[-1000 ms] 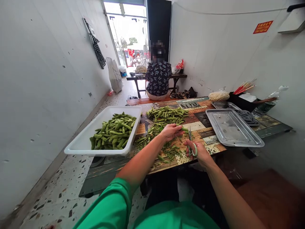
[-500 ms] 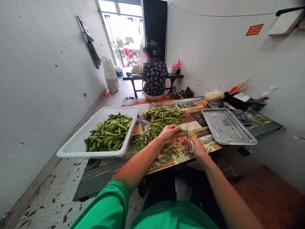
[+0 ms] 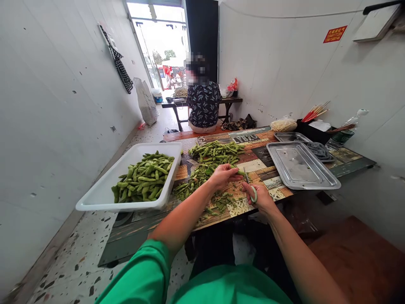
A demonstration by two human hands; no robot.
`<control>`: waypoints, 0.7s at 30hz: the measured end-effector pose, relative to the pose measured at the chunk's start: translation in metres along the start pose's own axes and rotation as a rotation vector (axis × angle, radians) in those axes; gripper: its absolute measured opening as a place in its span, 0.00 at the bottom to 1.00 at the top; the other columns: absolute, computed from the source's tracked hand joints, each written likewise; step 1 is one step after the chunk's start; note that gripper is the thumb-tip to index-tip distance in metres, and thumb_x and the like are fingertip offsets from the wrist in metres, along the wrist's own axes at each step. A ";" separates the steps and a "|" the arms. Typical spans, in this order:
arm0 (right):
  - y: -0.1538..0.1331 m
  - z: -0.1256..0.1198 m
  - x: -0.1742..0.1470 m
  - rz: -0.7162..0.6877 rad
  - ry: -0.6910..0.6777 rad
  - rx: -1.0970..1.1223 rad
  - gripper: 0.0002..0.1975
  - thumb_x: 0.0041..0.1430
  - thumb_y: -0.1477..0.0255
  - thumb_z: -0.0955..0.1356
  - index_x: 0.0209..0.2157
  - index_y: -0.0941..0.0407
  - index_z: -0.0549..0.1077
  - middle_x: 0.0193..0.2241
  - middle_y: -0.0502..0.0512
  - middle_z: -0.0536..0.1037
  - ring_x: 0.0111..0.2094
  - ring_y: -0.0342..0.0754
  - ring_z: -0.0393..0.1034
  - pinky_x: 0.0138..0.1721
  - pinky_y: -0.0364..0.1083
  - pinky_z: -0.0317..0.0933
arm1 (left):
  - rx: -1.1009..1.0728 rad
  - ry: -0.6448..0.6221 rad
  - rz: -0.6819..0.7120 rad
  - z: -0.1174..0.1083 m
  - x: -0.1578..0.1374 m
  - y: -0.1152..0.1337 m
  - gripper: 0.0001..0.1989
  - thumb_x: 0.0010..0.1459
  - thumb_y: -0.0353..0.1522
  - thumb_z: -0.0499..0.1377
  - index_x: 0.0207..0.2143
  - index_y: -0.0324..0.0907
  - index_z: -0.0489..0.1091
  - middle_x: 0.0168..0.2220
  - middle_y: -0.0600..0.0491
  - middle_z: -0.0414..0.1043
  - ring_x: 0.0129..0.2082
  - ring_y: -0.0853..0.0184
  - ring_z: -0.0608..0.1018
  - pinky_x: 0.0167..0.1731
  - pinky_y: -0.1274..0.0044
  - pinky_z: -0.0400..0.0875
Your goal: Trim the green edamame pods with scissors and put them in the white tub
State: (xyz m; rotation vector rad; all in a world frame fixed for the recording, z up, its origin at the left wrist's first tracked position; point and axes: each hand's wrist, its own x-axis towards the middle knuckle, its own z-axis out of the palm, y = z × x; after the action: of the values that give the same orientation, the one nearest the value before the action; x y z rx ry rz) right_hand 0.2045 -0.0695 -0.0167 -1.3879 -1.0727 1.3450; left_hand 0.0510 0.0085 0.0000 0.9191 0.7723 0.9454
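Between the fingers of my left hand (image 3: 224, 176) is a green soybean pod (image 3: 240, 172), its tip pointing right. My right hand (image 3: 258, 197) grips a pair of scissors (image 3: 253, 193) with pale green handles, and the blades reach up to the pod's free end. Beyond and below my left hand, loose pods (image 3: 217, 151) and a heap of leafy pods and trimmings (image 3: 198, 179) lie on the table. Small cut bits (image 3: 223, 202) are scattered under my hands. On the left, a white plastic tub (image 3: 95, 195) holds a pile of whole pods (image 3: 144, 177).
The patterned wooden table (image 3: 234, 213) extends to the right, where metal trays (image 3: 302, 166) lie. Behind them are a black box (image 3: 311, 131) with skewers and a plastic bottle (image 3: 346, 131). A person (image 3: 204, 103) sits beyond the table, facing away. White walls flank both sides.
The scissors' blades have come together at the pod's end, and their handles have closed up. My left hand still holds the pod in nearly the same place. The view has shifted slightly.
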 end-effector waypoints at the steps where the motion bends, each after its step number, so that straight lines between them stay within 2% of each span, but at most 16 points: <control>1: 0.000 -0.002 0.000 0.012 0.013 0.039 0.22 0.42 0.52 0.72 0.24 0.59 0.70 0.10 0.44 0.64 0.10 0.37 0.56 0.09 0.36 0.41 | 0.014 0.063 0.032 -0.002 0.003 0.002 0.08 0.55 0.25 0.58 0.27 0.37 0.59 0.26 0.50 0.73 0.27 0.68 0.79 0.30 0.77 0.74; 3: 0.001 -0.007 -0.001 0.038 0.042 0.143 0.22 0.43 0.53 0.72 0.25 0.58 0.70 0.12 0.45 0.65 0.12 0.38 0.58 0.09 0.36 0.43 | 0.046 0.193 0.096 -0.003 0.010 0.004 0.05 0.55 0.25 0.56 0.29 0.37 0.60 0.26 0.52 0.73 0.27 0.69 0.78 0.31 0.75 0.74; 5: 0.001 -0.012 -0.002 0.066 0.057 0.244 0.23 0.44 0.52 0.72 0.27 0.59 0.70 0.13 0.45 0.66 0.13 0.38 0.60 0.10 0.36 0.45 | 0.103 0.239 0.112 -0.002 0.020 0.003 0.01 0.55 0.26 0.54 0.31 0.37 0.62 0.28 0.51 0.72 0.28 0.70 0.78 0.33 0.74 0.74; 7: 0.000 -0.017 -0.002 0.083 0.050 0.316 0.24 0.43 0.51 0.72 0.29 0.59 0.70 0.14 0.46 0.67 0.13 0.38 0.61 0.10 0.36 0.47 | 0.216 0.232 0.116 0.003 0.031 0.000 0.04 0.55 0.26 0.51 0.33 0.37 0.65 0.30 0.50 0.73 0.28 0.70 0.76 0.32 0.74 0.74; 10: 0.000 -0.022 -0.002 0.103 0.023 0.380 0.25 0.42 0.51 0.72 0.30 0.60 0.70 0.15 0.46 0.67 0.14 0.39 0.62 0.11 0.37 0.48 | 0.522 0.246 0.257 0.011 0.047 -0.001 0.10 0.53 0.24 0.50 0.36 0.37 0.68 0.33 0.49 0.73 0.28 0.72 0.74 0.32 0.78 0.71; 12: 0.000 -0.025 -0.002 0.110 0.004 0.416 0.26 0.41 0.51 0.73 0.30 0.60 0.70 0.15 0.47 0.68 0.14 0.39 0.63 0.11 0.37 0.50 | 0.712 0.263 0.352 0.014 0.054 0.004 0.14 0.52 0.24 0.48 0.39 0.38 0.69 0.32 0.51 0.74 0.27 0.73 0.73 0.31 0.79 0.69; 15: 0.002 -0.028 0.000 0.101 -0.031 0.454 0.25 0.41 0.52 0.73 0.29 0.60 0.71 0.15 0.47 0.69 0.15 0.40 0.64 0.12 0.38 0.52 | 0.980 0.310 0.405 0.014 0.057 0.016 0.17 0.53 0.25 0.45 0.42 0.38 0.69 0.30 0.52 0.74 0.29 0.70 0.73 0.32 0.79 0.68; 16: 0.004 -0.029 0.001 0.091 -0.043 0.462 0.25 0.41 0.52 0.73 0.29 0.60 0.71 0.15 0.47 0.69 0.15 0.40 0.64 0.12 0.38 0.52 | 1.116 0.300 0.426 0.013 0.056 0.019 0.17 0.53 0.26 0.46 0.42 0.39 0.69 0.30 0.51 0.74 0.30 0.69 0.74 0.33 0.78 0.68; 18: 0.006 -0.029 0.003 0.070 -0.058 0.471 0.24 0.42 0.52 0.73 0.29 0.59 0.70 0.15 0.47 0.69 0.15 0.40 0.64 0.12 0.38 0.52 | 1.437 0.180 0.445 0.012 0.055 0.022 0.16 0.51 0.27 0.51 0.42 0.40 0.71 0.33 0.50 0.75 0.34 0.66 0.74 0.36 0.77 0.67; 21: 0.008 -0.029 0.004 0.064 -0.059 0.474 0.23 0.44 0.53 0.73 0.29 0.59 0.70 0.15 0.47 0.69 0.15 0.40 0.64 0.11 0.38 0.52 | 1.817 -0.085 0.300 0.009 0.057 0.017 0.13 0.48 0.27 0.56 0.37 0.41 0.74 0.35 0.49 0.75 0.36 0.63 0.75 0.36 0.77 0.66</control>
State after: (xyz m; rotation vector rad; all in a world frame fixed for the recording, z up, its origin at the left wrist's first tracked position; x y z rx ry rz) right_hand 0.2335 -0.0680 -0.0250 -1.0409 -0.6877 1.5713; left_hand 0.0749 0.0629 0.0108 2.6513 1.4077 0.1885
